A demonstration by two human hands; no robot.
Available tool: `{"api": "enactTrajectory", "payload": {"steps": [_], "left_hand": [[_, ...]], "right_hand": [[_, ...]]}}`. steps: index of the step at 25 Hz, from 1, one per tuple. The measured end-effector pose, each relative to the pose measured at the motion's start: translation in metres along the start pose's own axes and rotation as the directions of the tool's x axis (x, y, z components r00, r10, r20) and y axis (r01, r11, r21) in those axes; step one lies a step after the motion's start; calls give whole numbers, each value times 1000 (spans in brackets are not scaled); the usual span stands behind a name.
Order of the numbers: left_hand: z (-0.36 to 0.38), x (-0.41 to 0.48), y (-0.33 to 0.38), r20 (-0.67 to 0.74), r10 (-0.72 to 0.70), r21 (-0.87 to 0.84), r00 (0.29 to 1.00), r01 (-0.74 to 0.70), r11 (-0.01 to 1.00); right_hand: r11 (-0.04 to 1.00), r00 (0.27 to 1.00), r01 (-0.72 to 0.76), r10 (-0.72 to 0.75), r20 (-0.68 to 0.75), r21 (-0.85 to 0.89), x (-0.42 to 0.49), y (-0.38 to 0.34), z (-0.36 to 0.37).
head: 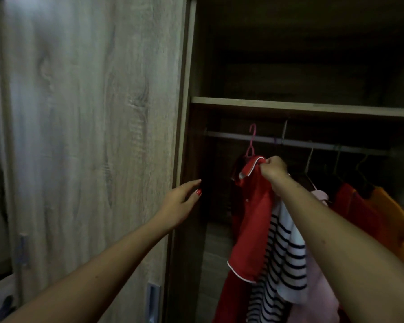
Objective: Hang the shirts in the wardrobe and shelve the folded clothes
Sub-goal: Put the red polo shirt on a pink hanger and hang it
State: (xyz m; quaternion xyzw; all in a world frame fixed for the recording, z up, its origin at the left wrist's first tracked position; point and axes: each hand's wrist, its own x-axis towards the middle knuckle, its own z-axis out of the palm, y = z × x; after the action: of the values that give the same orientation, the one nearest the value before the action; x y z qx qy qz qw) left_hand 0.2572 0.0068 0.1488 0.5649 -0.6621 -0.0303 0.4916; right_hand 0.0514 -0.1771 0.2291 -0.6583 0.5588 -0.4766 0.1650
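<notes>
A red shirt (252,220) with white piping hangs on a pink hanger (251,141) whose hook sits at the wardrobe rail (229,135). My right hand (273,170) pinches the shirt's collar just below the rail. A white shirt with dark stripes (282,257) hangs right behind it, under my right forearm. My left hand (181,202) is open, fingers straight, at the edge of the wooden sliding door (91,136). A pale pink garment (320,199) hangs further right.
A wooden shelf (301,108) runs above the rail, its dark upper compartment showing nothing. More hangers carry a red garment (352,206) and an orange one (392,217) at the right. The door has a metal recessed handle (153,299) low down.
</notes>
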Motion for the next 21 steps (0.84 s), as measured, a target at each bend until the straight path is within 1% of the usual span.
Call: {"api": "enactTrajectory", "payload": {"steps": [2,6,10,13,16,18,21], "left_hand": [[-5,-7,-8,-8,-33,7,999,33,999],[-12,-12,-20,-7,-74,-7,997,74,997],[-11,-12,-15,-10,-65,5,998,65,998],[-5,-12,-11,5,-96,-22,995,96,995],[1,-12,-9,18,-118,-75,993,119,990],[5,-15,-7,9,-139,-103,990,139,985],[7,-30,-7,-2,-188,-154,982,186,970]], "right_hand": [[998,999,-9,11,36,-60,2,8,15],[990,995,94,-89,53,-100,-12,21,30],[972,980,195,-189,59,-132,-27,30,28],[951,956,294,-293,19,-101,-44,36,29],[909,910,413,-414,-6,-58,-66,45,28],[874,874,487,-487,5,0,-85,49,26],[843,844,524,-533,54,122,-123,46,24]]}}
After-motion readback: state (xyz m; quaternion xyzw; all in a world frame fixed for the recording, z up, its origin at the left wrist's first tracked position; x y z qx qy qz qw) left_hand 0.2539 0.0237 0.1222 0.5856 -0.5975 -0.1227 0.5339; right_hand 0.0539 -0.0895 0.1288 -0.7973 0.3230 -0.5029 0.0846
